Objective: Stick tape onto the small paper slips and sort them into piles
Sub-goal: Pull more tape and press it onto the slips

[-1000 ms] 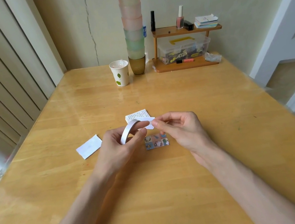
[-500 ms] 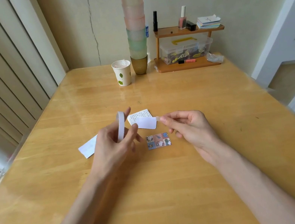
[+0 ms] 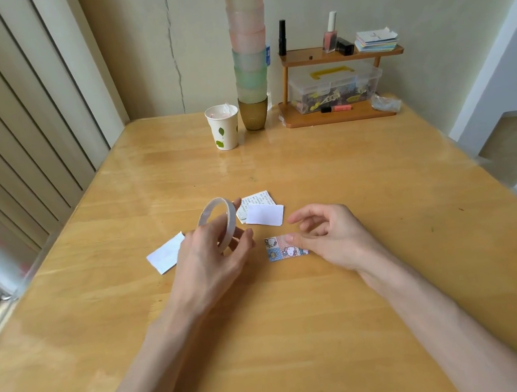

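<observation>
Table (glossy wood) against cracked wall holds paper slips

The plastic cup stack at the far edge of the table is cut off above. Text on the printed slip is too small to read, one corner under a blank slip. The left hand hides the lower arc of the tape roll.
</observation>
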`<state>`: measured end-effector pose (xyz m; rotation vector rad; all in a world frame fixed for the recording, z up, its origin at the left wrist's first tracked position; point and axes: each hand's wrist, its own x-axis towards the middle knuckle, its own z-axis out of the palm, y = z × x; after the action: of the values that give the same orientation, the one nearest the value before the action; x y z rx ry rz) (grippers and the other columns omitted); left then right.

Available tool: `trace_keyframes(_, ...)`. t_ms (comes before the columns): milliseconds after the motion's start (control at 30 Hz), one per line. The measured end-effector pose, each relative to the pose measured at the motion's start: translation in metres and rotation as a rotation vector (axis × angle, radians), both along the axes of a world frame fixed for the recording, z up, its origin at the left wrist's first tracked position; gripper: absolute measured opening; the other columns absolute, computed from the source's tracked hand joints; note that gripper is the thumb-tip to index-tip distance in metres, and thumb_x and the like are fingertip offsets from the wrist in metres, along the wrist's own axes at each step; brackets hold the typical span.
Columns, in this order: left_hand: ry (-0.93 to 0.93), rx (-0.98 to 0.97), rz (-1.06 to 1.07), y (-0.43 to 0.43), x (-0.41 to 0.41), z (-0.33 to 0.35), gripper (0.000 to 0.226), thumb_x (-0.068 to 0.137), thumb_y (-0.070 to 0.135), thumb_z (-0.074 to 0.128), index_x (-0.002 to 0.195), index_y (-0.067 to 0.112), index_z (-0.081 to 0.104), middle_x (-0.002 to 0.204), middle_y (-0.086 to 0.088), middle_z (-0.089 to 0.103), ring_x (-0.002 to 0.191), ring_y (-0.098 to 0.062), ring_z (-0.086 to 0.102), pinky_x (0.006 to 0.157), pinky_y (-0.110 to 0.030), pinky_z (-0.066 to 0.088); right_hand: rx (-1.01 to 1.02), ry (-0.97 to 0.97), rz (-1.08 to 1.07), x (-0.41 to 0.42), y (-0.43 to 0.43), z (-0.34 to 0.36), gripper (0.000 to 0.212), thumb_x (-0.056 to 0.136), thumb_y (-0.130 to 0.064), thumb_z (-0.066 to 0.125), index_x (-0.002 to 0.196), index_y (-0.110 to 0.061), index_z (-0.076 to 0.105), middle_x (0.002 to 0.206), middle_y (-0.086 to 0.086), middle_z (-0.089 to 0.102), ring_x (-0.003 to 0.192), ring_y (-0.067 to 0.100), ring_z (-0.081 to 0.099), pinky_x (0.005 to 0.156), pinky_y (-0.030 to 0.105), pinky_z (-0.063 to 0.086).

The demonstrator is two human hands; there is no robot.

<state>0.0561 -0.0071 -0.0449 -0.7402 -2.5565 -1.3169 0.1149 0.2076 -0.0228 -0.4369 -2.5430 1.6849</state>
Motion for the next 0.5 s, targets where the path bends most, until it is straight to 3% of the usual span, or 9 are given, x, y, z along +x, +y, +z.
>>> trace_keyframes(33,0.010,-0.009,-0.006,0.000,-0.001,0.000,0.018,0.093,0.026,0.072,0.077,0.023,0.067,0.095,0.039,0.069,0.090,-0.019,0.074,0.053,-0.032,0.049,0.009,-0.008,0.002,0.000,-0.001,0.000,0.025,0.083,-0.025,0.088,0.103,-0.028,0.074,0.096,-0.006,0.059,0.075,0.012,0.057,0.069,0.024,0.050)
trace_keyframes(100,0.016,-0.045,-0.030,0.001,0.000,0.002,0.010,0.090,0.023,0.074,0.081,0.024,0.069,0.107,0.044,0.064,0.071,-0.005,0.068,0.052,-0.021,0.039,0.023,-0.033,0.011,-0.002,-0.002,0.001,0.027,0.083,-0.025,0.088,0.106,-0.027,0.074,0.097,-0.006,0.059,0.075,0.011,0.057,0.070,0.024,0.050)
trace_keyframes(167,0.010,-0.116,-0.074,0.002,0.003,0.004,0.005,0.089,0.025,0.074,0.092,0.028,0.072,0.119,0.041,0.063,0.066,0.001,0.062,0.056,-0.020,0.040,0.025,-0.061,0.023,-0.005,-0.001,0.002,0.029,0.083,-0.026,0.088,0.108,-0.027,0.074,0.098,-0.005,0.061,0.072,0.008,0.057,0.070,0.022,0.050)
trace_keyframes(233,0.021,-0.177,-0.113,0.001,0.002,0.001,0.014,0.090,0.032,0.073,0.104,0.034,0.073,0.126,0.033,0.066,0.081,0.003,0.065,0.069,-0.028,0.053,0.019,-0.084,0.049,-0.007,0.001,0.004,0.029,0.083,-0.027,0.089,0.108,-0.027,0.075,0.096,-0.005,0.063,0.067,0.002,0.057,0.068,0.018,0.048)
trace_keyframes(333,0.009,-0.244,-0.141,0.001,-0.002,-0.004,0.031,0.087,0.054,0.062,0.114,0.041,0.072,0.126,0.020,0.070,0.107,-0.001,0.066,0.083,-0.037,0.056,0.011,-0.096,0.072,-0.008,0.004,0.005,0.029,0.081,-0.027,0.089,0.107,-0.027,0.076,0.091,-0.007,0.064,0.057,-0.006,0.055,0.065,0.012,0.046)
trace_keyframes(500,0.020,-0.242,-0.133,0.004,-0.003,-0.006,0.036,0.085,0.064,0.056,0.108,0.042,0.072,0.122,0.011,0.073,0.104,-0.004,0.066,0.083,-0.039,0.056,0.043,-0.107,0.059,-0.012,0.001,0.005,0.029,0.081,-0.027,0.090,0.107,-0.026,0.076,0.086,-0.008,0.063,0.056,-0.009,0.056,0.064,0.014,0.044)
